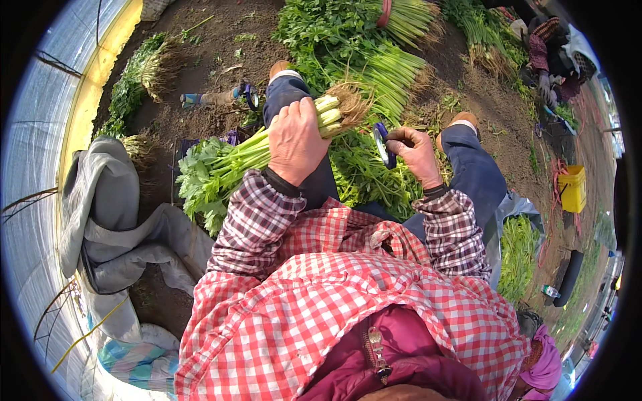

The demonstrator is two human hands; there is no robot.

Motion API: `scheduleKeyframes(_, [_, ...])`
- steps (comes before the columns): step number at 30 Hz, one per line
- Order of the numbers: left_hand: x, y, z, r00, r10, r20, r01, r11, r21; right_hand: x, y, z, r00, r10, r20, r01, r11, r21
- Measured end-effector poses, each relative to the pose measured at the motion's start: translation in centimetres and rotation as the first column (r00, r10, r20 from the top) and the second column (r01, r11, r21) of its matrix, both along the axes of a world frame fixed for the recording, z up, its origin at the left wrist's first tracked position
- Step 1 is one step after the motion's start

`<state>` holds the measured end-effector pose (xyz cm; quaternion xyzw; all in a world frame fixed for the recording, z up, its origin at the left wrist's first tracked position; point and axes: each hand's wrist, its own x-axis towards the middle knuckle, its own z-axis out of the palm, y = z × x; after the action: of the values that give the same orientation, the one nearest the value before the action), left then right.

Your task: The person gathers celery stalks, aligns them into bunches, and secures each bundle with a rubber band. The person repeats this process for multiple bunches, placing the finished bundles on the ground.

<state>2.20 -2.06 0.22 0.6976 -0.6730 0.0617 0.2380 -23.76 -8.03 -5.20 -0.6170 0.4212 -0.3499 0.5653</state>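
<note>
My left hand [299, 143] is closed around a bunch of celery [251, 154] above my left thigh. The bunch lies tilted, its leaves hanging to the left and its tangled roots [354, 104] sticking out to the right. Between the thumb and fingers of my right hand [417, 154] is a dark purple ring [385, 145], seemingly a roll of tape. The ring is apart from the roots, to their lower right. Loose green trimmings [376, 180] cover the ground between my legs.
Celery bunches [391, 80] lie ahead, one bound with a red band [384, 13]. More celery [150, 70] lies left, near a similar purple ring [252, 96]. Grey cloth [113, 215] is at my left. A bag of greens [516, 245], yellow bucket [573, 188] and co-worker [556, 65] are right.
</note>
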Motion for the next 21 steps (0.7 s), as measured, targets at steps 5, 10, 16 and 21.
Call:
scheduleKeyframes(5, [-0.1,-0.3,-0.9,0.999,-0.017,0.039,0.019,0.999,-0.047,4.1,2.7,4.6,0.961,0.169,-0.220,-0.234,0.918,-0.320])
scheduleKeyframes(10, [-0.2,-0.6,-1.4,0.997,-0.033,0.066,0.037,0.997,-0.067,7.5,3.7,7.3,0.908,0.084,-0.409,-0.347,0.698,-0.627])
scheduleKeyframes(16, [-0.5,-0.2,-1.7,0.981,-0.139,0.138,0.153,0.984,-0.092,11.2,-1.2,7.8,0.919,-0.252,-0.304,-0.221,0.309,-0.925])
scheduleKeyframes(21, [-0.7,0.4,-1.6,0.970,-0.122,0.208,0.143,0.986,-0.085,11.9,-5.0,5.9,0.965,0.159,-0.209,-0.215,0.936,-0.280])
